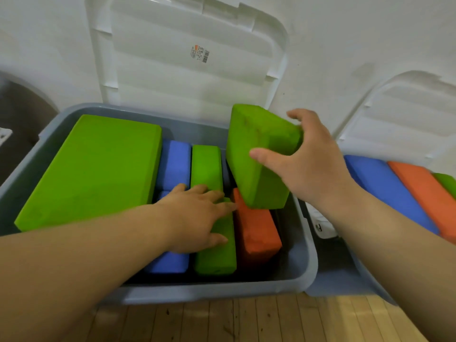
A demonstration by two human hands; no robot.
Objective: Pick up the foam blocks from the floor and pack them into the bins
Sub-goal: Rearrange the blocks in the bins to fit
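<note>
While left hand [197, 215], fingers flat, presses packed blocks [214, 257], likely clearing a slot, right hand [308, 166] grips 1 green block [254, 149] over bin [222, 290].

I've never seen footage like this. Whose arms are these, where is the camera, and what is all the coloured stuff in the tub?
There is no machine here. These are a person's two bare arms, filmed by one wide-angle camera worn on the head and looking down. The right hand grips a green foam block, tilted over the grey bin. The left hand lies with straight fingers on blocks already packed: a narrow green block and a blue block. An orange block and a large green block are in there too. The white lid stands open behind. A second bin on the right holds more blocks.
</note>
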